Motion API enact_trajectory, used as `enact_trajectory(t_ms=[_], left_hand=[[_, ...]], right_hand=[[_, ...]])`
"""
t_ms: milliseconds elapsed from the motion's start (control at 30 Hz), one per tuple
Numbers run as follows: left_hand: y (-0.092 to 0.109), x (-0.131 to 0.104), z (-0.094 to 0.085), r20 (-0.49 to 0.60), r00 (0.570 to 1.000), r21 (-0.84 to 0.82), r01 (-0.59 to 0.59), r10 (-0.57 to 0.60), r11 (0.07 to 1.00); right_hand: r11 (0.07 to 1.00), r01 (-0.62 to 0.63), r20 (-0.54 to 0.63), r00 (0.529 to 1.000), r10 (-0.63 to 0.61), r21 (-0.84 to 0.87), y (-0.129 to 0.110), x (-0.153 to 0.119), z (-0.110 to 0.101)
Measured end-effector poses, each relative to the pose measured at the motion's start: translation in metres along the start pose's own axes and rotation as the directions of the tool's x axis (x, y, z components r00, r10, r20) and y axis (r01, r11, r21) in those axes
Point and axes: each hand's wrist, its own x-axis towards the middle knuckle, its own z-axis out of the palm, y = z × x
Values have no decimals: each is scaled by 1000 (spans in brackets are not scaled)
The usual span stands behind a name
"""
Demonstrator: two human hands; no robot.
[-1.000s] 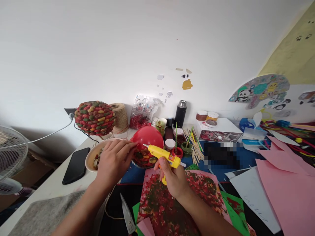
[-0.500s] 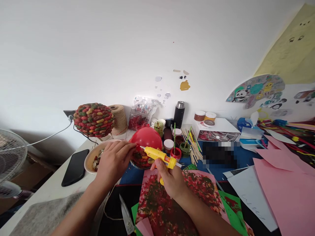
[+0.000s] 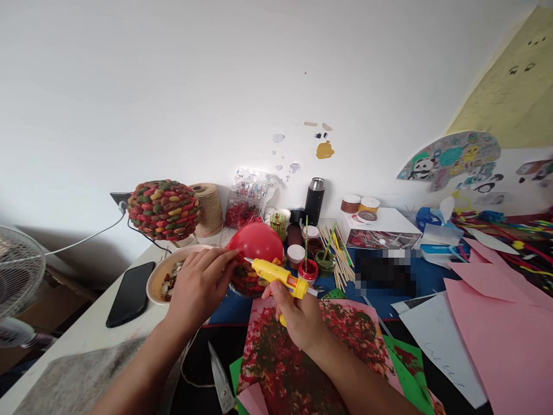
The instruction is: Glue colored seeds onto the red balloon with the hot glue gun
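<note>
My right hand (image 3: 298,314) is wrapped around a yellow glue gun (image 3: 274,271), and a whitish glue stick juts from its rear. The nozzle points left, close to the fingertips of my left hand (image 3: 207,276). Those fingers are pinched together at the left side of a red balloon (image 3: 258,241); anything small between them is hidden. Pieces in red, green and yellow (image 3: 245,280) cover the balloon's lower part, partly behind the glue gun. Beneath my left wrist stands a bowl (image 3: 154,283) with small pieces in it, partly covered by the hand.
A ball covered in coloured pieces (image 3: 164,210) and a twine spool (image 3: 207,210) stand at back left. Paint jars (image 3: 308,271), sticks (image 3: 341,259) and a black flask (image 3: 315,202) stand behind the balloon. Scissors (image 3: 221,377) lie in front, beside paint-covered paper (image 3: 302,369). A phone (image 3: 130,294) lies left.
</note>
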Motion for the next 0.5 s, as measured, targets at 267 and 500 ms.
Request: enact_trajectory(t_ms=[267,500], left_hand=[[3,-3,-2,-39,999,-1,-22,22,1000],[3,-7,0,-60,998,-4,-33,33,999]], right_hand=[[1000,0,-1,1000,0,8,1,0,0],[1000,-5,-4,1000,5,-5,3,-2,1]])
